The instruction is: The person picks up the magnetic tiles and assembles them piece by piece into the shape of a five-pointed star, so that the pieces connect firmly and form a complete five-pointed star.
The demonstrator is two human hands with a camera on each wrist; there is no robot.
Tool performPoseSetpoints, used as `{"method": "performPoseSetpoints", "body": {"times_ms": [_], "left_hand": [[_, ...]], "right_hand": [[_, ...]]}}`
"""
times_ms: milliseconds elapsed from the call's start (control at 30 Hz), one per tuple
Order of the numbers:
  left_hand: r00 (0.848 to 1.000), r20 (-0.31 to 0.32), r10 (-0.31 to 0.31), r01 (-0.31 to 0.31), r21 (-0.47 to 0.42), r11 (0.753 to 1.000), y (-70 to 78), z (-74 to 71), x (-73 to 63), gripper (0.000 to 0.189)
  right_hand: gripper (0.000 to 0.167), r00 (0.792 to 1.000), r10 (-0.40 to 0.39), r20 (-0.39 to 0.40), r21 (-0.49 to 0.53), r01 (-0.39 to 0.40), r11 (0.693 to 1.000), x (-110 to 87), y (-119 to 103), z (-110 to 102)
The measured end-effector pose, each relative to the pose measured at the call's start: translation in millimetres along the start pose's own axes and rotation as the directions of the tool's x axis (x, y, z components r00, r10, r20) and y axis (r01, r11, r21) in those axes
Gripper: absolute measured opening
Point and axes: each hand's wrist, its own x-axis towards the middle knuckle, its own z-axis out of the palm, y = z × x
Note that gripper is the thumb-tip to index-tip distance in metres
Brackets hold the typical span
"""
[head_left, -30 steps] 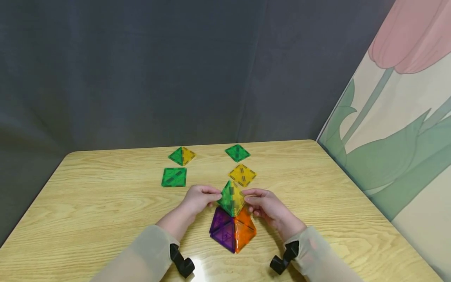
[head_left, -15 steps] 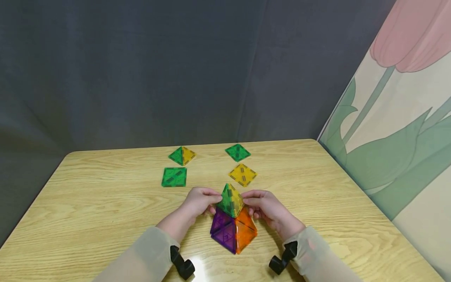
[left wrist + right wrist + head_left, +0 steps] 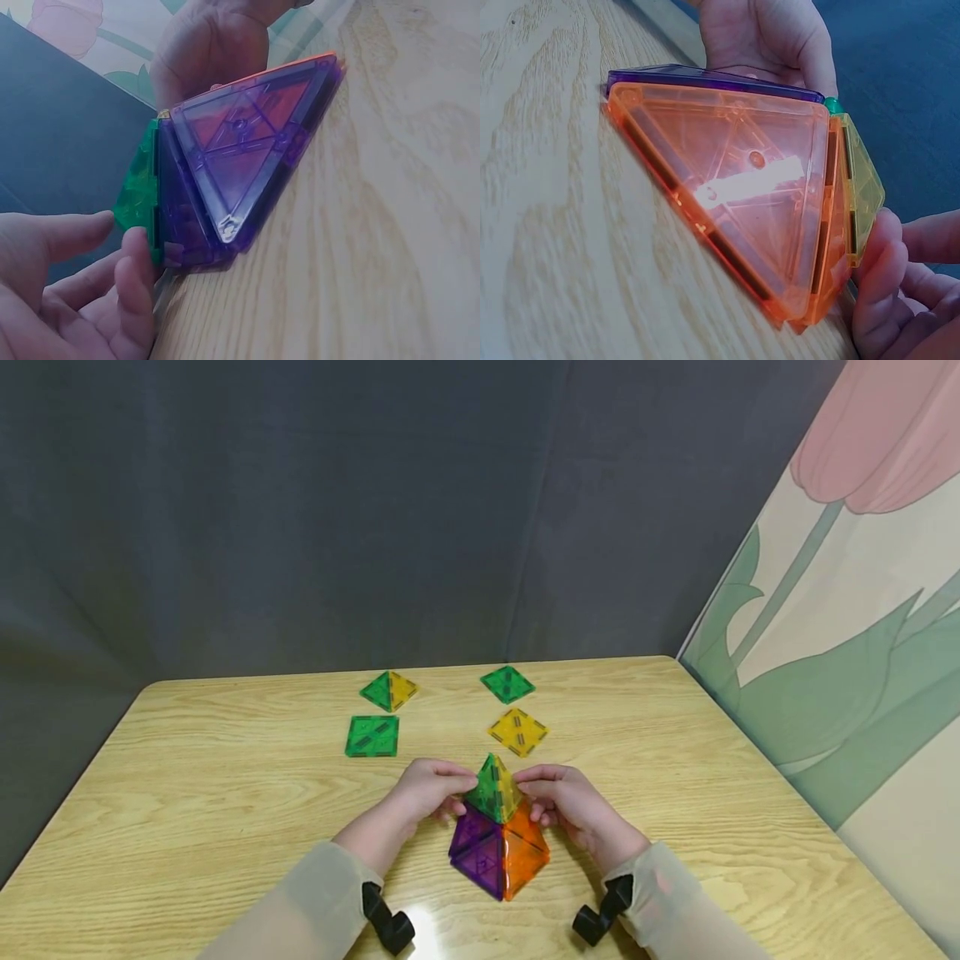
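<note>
A small green-and-yellow peak of magnetic tiles stands at the far side of a purple-and-orange tile shape in the head view. Its left face is a green triangle tile (image 3: pixel 483 789), its right a yellow triangle tile (image 3: pixel 509 789). My left hand (image 3: pixel 424 791) pinches the green tile's outer corner between thumb and fingers. On the other side, my right hand (image 3: pixel 567 799) holds the yellow tile's corner with its fingertips. Close below lie the purple triangle tiles (image 3: pixel 240 150) and orange triangle tiles (image 3: pixel 735 172), joined along a middle seam. The peak's back is hidden.
Farther back on the wooden table (image 3: pixel 225 793) lie a green square tile (image 3: pixel 372 737), a green-and-yellow tile pair (image 3: pixel 388 692), a green diamond-shaped piece (image 3: pixel 507 684) and a yellow one (image 3: pixel 518 732). A dark curtain (image 3: pixel 337 527) hangs behind the table.
The green-and-yellow peak has come down slightly; its tip leaned left, then came back right, and it looks narrower. Both hands keep their hold and have barely moved. The purple-and-orange shape stays put.
</note>
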Motion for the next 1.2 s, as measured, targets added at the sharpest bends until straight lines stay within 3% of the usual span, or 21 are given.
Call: {"method": "performPoseSetpoints", "body": {"times_ms": [100,200,300,400,500,567,633,733,900,1033,1200], "left_hand": [[1.0,0.002,0.002,-0.002,-0.017,1.0,-0.2,-5.8,-2.2,0.028],[0.998,-0.055,0.015,-0.017,-0.027,0.999,1.5,-20.0,-5.7,0.027],[0.985,-0.167,0.04,-0.05,-0.053,0.997,8.6,-49.3,-11.2,0.028],[0.954,-0.296,0.052,-0.078,-0.076,0.994,18.4,-86.6,-17.7,0.034],[0.934,-0.355,0.036,-0.068,-0.077,0.995,25.4,-118.2,-23.3,0.044],[0.941,-0.337,0.029,-0.043,-0.033,0.999,26.7,-132.5,-23.1,0.052],[0.959,-0.284,0.02,-0.009,0.039,0.999,26.5,-142.6,-18.6,0.059],[0.978,-0.209,0.004,0.032,0.17,0.985,25.1,-150.5,-5.3,0.068],[0.985,-0.173,0.0,0.054,0.307,0.95,23.3,-151.6,19.0,0.07],[0.98,-0.196,0.024,0.053,0.375,0.925,24.9,-148.1,27.1,0.07],[0.972,-0.231,0.039,0.064,0.421,0.905,26.5,-147.1,27.5,0.072]], "right_hand": [[0.028,1.0,0.006,-0.012,-0.003,-0.006,1.0,1.8,-2,2],[0.031,0.999,0.0,-0.043,0.005,0.0,1.0,4.7,-6,2],[0.032,0.997,-0.023,-0.072,0.02,0.024,1.0,7.8,-20,-2],[0.036,0.995,-0.069,-0.07,0.033,0.072,0.997,11.9,-42,-5],[0.041,0.994,-0.101,-0.042,0.066,0.103,0.992,19.8,-65,6],[0.044,0.996,-0.089,-0.014,0.108,0.09,0.99,26.4,-78,24],[0.045,0.998,-0.058,0.011,0.152,0.056,0.987,33.7,-86,49],[0.047,0.999,0.003,0.044,0.196,-0.012,0.98,42.2,-87,88],[0.053,0.994,0.084,0.063,0.231,-0.097,0.968,48.4,-69,138],[0.057,0.993,0.096,0.071,0.323,-0.114,0.939,48.9,-57,156],[0.049,0.995,0.062,0.083,0.377,-0.089,0.922,47.7,-54,164]]}}
